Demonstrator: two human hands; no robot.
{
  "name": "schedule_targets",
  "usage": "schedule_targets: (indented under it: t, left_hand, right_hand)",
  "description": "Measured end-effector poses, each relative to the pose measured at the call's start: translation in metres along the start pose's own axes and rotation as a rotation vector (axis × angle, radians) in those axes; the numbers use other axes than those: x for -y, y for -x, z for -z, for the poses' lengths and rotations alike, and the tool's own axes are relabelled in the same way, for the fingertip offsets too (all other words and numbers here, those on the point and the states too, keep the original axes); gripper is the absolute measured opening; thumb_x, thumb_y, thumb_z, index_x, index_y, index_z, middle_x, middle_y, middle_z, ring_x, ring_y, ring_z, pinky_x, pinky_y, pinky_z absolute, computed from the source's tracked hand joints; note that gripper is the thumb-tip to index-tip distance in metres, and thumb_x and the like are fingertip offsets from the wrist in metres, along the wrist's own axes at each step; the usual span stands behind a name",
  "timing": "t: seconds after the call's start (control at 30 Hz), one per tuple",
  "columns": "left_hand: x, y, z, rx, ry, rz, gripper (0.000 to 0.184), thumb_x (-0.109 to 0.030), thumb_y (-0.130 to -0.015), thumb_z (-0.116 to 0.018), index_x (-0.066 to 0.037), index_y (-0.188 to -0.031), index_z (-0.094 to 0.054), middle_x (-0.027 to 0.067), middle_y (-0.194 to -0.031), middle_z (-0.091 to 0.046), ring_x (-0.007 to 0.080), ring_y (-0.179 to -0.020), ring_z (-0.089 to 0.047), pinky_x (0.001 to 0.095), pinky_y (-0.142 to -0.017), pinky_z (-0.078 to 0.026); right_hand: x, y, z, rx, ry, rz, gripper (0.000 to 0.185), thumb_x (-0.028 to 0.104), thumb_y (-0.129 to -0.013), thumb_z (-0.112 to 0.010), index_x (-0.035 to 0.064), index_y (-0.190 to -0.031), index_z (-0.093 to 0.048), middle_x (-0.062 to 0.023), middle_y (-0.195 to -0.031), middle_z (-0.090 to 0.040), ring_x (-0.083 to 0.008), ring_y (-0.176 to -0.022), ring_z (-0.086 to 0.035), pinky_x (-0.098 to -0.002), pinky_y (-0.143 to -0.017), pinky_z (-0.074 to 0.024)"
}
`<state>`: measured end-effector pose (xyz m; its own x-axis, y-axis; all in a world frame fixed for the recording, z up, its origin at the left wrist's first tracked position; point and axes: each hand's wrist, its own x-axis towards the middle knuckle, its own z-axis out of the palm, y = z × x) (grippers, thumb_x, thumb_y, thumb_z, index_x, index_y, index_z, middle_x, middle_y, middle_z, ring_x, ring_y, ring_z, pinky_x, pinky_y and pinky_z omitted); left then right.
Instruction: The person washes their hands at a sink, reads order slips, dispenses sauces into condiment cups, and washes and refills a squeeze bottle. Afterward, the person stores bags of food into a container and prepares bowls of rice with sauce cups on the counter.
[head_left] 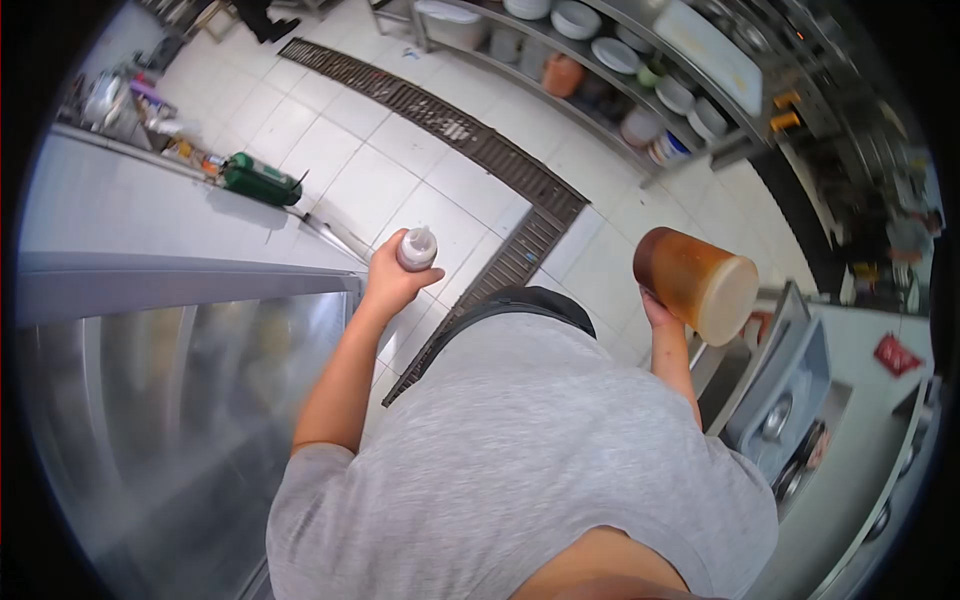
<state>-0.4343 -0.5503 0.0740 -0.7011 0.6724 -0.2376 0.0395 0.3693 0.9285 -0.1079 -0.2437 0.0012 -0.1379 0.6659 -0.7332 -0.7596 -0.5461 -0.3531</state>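
My feed puts me in a commercial kitchen: steel shelving (738, 151) loaded with white bowls (576, 19) at upper right, and a slotted drain grate (430, 112) crossing the white tiled floor (390, 190) at upper centre.

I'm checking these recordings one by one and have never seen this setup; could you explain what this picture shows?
No machine is at work: a camera worn on someone's head looks down past their grey shirt at two bare hands. The left hand grips a small bottle above the tiled floor. The right hand holds a large amber container, its fingers mostly hidden behind it. At the picture's right, a pale counter bears a red packet, with a blue-grey tray beside it.
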Motion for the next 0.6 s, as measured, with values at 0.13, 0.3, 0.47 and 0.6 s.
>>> schedule_targets:
  t: [0.13,0.3,0.47,0.6]
  left_hand:
    - [0.021,-0.066,0.017,-0.215,0.226,0.095,0.036,-0.008,-0.061,-0.080,-0.005,-0.090,-0.059,0.0029,-0.077,-0.062,0.0117,-0.072,-0.059,0.0289,-0.068,-0.048]
    - [0.078,-0.152,0.056,-0.421,0.360,0.212,0.037,-0.007,-0.061,-0.079,-0.003,-0.093,-0.060,0.0046,-0.079,-0.063,0.0152,-0.072,-0.060,0.0301,-0.070,-0.049]
    - [0.080,-0.198,0.144,-0.800,0.448,0.367,0.035,-0.005,-0.062,-0.077,-0.002,-0.092,-0.060,0.0038,-0.080,-0.063,0.0152,-0.072,-0.060,0.0297,-0.069,-0.049]
    - [0.079,-0.217,0.200,-1.065,0.528,0.411,0.034,-0.004,-0.062,-0.076,-0.003,-0.091,-0.060,0.0029,-0.080,-0.062,0.0152,-0.072,-0.059,0.0298,-0.068,-0.048]
  right_hand:
    - [-0.088,-0.070,-0.094,0.339,0.220,-0.220,0.044,0.045,-0.091,-0.050,0.0193,-0.128,-0.051,-0.0073,-0.131,-0.053,-0.0299,-0.123,-0.047,-0.0539,-0.100,-0.0409]
    - [-0.207,-0.136,-0.234,0.687,0.420,-0.481,0.043,0.040,-0.093,-0.051,0.0173,-0.129,-0.048,-0.0077,-0.131,-0.053,-0.0283,-0.121,-0.050,-0.0510,-0.098,-0.0448]
    - [-0.351,-0.159,-0.397,0.781,0.549,-0.742,0.047,0.042,-0.092,-0.053,0.0151,-0.130,-0.047,-0.0092,-0.132,-0.051,-0.0285,-0.122,-0.049,-0.0517,-0.099,-0.0442]
    - [-0.456,-0.134,-0.512,0.858,0.610,-0.894,0.051,0.043,-0.091,-0.054,0.0132,-0.132,-0.045,-0.0103,-0.133,-0.050,-0.0287,-0.123,-0.048,-0.0522,-0.099,-0.0438]
